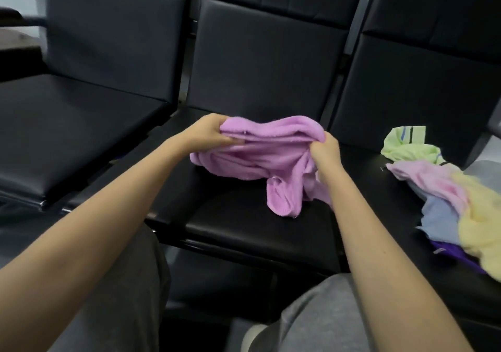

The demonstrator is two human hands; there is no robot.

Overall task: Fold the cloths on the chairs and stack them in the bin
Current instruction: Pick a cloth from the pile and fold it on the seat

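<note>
A crumpled purple cloth point(260, 156) lies bunched on the middle black chair seat point(244, 227). My left hand point(208, 132) pinches its upper left edge, thumb on the near side. My right hand point(325, 151) grips its right side, fingers curled into the fabric. One end of the cloth hangs down toward the seat's front. A heap of loose cloths point(444, 197) in green, pink, blue, yellow and dark purple sits on the right chair seat. No bin is in view.
Three black padded chairs stand in a row; the left seat point(67, 135) holds nothing. Metal frame bars run between the seats. My grey-trousered knees point(320, 322) are at the bottom of the view, close to the middle seat's front edge.
</note>
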